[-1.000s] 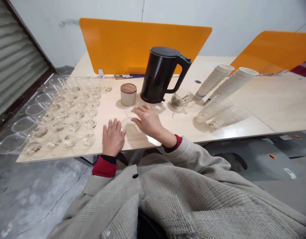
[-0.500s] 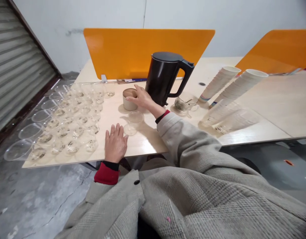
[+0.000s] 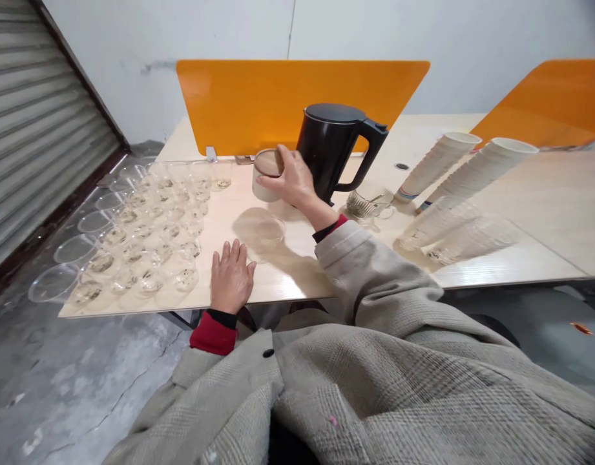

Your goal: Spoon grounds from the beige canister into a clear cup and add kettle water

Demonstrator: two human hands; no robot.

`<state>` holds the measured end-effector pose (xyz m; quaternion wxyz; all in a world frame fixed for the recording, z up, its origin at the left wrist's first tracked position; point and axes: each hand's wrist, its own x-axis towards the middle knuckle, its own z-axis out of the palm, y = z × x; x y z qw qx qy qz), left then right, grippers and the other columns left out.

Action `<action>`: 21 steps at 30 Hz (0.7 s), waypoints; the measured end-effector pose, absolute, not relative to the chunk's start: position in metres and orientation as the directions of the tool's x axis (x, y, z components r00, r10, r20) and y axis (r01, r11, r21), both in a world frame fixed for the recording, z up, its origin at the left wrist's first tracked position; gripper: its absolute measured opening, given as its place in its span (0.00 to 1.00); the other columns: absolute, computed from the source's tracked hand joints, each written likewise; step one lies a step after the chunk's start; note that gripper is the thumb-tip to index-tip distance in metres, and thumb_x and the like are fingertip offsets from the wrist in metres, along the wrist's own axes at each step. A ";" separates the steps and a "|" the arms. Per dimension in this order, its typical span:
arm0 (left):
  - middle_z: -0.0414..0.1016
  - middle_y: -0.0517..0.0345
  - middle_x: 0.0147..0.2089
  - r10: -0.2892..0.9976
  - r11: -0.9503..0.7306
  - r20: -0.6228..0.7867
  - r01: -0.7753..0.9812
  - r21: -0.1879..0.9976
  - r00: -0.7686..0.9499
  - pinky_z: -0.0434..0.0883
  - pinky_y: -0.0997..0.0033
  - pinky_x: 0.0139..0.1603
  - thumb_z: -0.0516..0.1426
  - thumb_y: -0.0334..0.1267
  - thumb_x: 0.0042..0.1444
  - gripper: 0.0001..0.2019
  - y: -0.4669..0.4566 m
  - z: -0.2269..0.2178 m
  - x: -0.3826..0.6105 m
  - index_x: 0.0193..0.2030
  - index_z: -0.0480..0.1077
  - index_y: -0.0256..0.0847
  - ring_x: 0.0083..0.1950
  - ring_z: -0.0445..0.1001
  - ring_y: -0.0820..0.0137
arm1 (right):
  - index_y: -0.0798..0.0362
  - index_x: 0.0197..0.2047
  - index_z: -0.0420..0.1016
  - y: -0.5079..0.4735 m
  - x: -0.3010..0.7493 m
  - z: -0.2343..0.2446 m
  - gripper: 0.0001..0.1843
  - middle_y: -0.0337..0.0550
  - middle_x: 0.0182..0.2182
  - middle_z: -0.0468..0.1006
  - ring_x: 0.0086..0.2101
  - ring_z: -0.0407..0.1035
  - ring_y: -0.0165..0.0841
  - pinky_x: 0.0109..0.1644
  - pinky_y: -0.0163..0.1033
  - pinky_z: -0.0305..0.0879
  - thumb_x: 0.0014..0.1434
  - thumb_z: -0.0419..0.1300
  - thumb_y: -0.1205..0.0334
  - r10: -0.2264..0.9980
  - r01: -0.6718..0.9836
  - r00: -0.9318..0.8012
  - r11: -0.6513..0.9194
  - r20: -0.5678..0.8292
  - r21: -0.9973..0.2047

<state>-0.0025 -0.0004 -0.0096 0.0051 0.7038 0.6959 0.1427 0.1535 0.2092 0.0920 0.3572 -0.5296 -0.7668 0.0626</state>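
R hand (image 3: 293, 181) is wrapped round 1 jar (image 3: 262, 188), thumb on the near side, fingers up by the lid (image 3: 267, 163). Jar is round, smooth & pale w/ a flat brown top; it's tipped a bit & up off the table (image 3: 297, 274), just left of 1 kettle (shiny, black, big loop handle) (image 3: 329, 148). L hand (image 3: 232, 278) lies flat on the table, fingers close tog., thumb out a bit. 1 thin see-thru cup (image 3: 267, 234) stands b/w L hand & jar. At far left: rows of clear plastic cups (image 3: 146, 239) w/ dark bits at the bottom, too many overlapping to count. Right of kettle: 1 clear ribbed jug (image 3: 367, 201), 2 tall stacks of white paper cups (image 3: 471, 171), 2 stacks of clear cups (image 3: 471, 242). Behind: 2 flat, smooth orange boards (image 3: 243, 97).
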 end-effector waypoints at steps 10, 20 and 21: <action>0.64 0.36 0.80 0.939 -0.151 0.345 0.915 0.375 0.014 0.58 0.39 0.83 0.50 0.48 0.75 0.29 -0.001 -0.018 -0.015 0.75 0.66 0.33 0.83 0.60 0.49 | 0.49 0.78 0.63 0.050 0.252 0.116 0.44 0.56 0.65 0.73 0.64 0.69 0.58 0.68 0.68 0.66 0.65 0.66 0.40 0.707 0.665 -0.303 0.637 0.639 -0.390; 0.69 0.38 0.78 0.914 -0.379 0.366 0.683 0.625 0.173 0.71 0.48 0.75 0.68 0.58 0.59 0.50 -0.030 -0.010 0.004 0.81 0.54 0.41 0.77 0.71 0.51 | 0.51 0.75 0.66 0.008 0.212 0.039 0.48 0.60 0.65 0.75 0.62 0.73 0.54 0.60 0.58 0.76 0.56 0.72 0.44 0.864 0.659 -0.331 0.500 0.380 -0.562; 0.69 0.38 0.78 0.921 -0.359 0.358 0.683 0.636 0.151 0.72 0.48 0.75 0.70 0.57 0.57 0.52 -0.029 -0.011 0.006 0.81 0.53 0.41 0.76 0.72 0.50 | 0.51 0.75 0.65 0.007 0.208 0.039 0.48 0.60 0.65 0.74 0.62 0.73 0.54 0.59 0.57 0.77 0.57 0.72 0.45 0.867 0.673 -0.331 0.493 0.372 -0.551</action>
